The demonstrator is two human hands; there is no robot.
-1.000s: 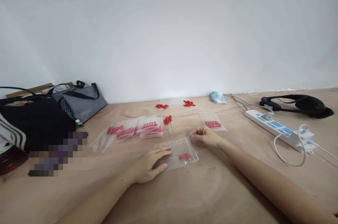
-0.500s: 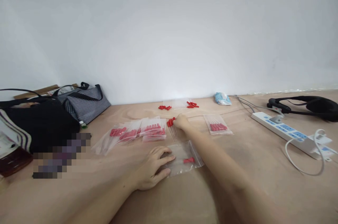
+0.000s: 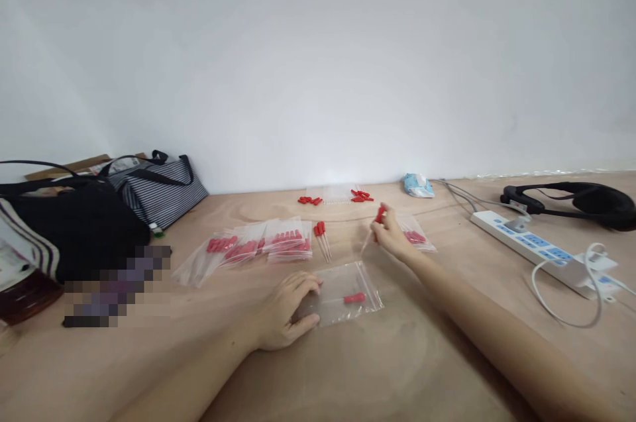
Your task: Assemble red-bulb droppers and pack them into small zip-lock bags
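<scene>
The right hand [image 3: 390,236], just back from the loose droppers [image 3: 322,236] farther left, now has its grip clamped on one dropper [image 3: 375,226] above the bench [image 3: 447,316], while the left hand [image 3: 283,313] still lies flat, fingers apart, pinning the bag [image 3: 348,293] nearby.

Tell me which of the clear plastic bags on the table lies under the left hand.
The near bag, holding a single red-capped piece, lies under the left hand. The other bags lie farther back, each with a row of pieces, untouched.
</scene>
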